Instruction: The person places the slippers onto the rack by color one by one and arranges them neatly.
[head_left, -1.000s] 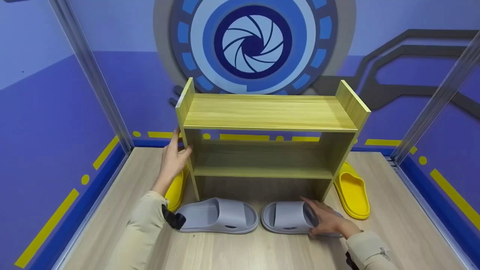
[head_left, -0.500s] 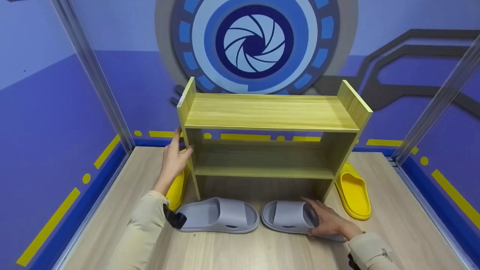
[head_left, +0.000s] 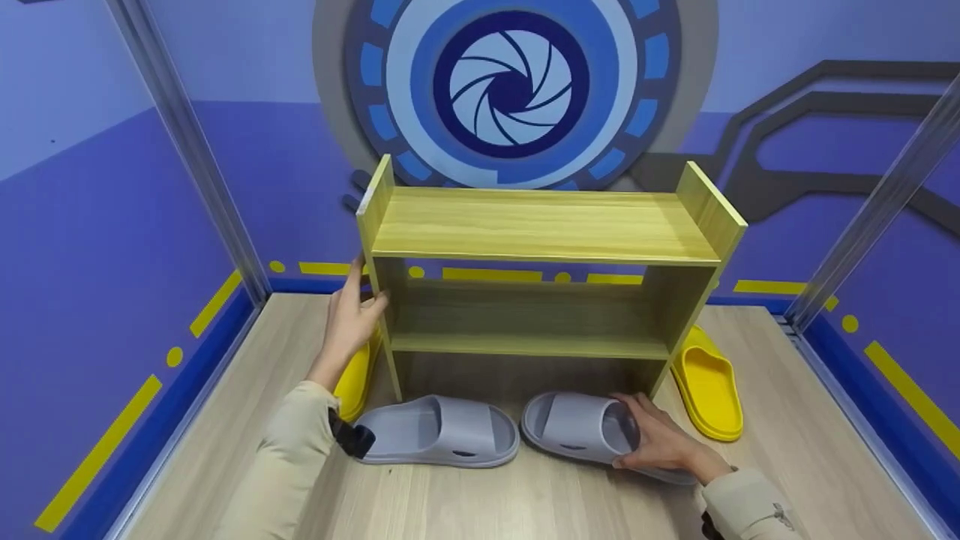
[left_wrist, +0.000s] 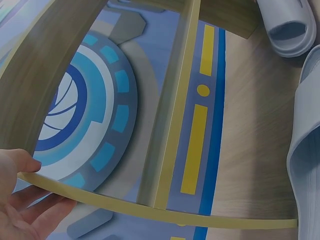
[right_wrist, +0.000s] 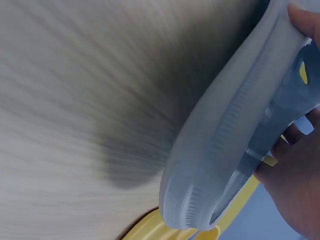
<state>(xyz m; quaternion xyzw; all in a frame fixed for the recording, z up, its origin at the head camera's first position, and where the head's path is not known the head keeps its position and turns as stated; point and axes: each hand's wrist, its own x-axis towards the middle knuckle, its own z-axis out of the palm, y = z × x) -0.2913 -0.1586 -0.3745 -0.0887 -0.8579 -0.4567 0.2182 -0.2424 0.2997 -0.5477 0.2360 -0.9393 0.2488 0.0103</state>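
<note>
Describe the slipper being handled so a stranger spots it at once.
In the head view, find the wooden rack. In front of it, take the right grey slipper, toe pointing left. Unlike the left grey slipper and the yellow slippers, it is gripped by the right hand.

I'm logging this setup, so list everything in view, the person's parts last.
Two-shelf wood-grain rack: 1, yellowish, standing at centre
Grey open-toed slippers: 2, plain grey, before the rack
Yellow moulded slippers: 2, bright yellow, one either side of the rack, left one partly hidden
Wood-grain base: 1, light beige, under the rack
Printed wall panels: count unclear, blue and purple, behind and at both sides
Slim metal posts: 2, silver, left and right
Small wrist devices: 2, black, at the cuffs
Long sleeves: 2, beige, lower left and right
Left hand: 1, bare, gripping the rack's left side
Right hand: 1, bare, holding the grey slipper on the right
</note>
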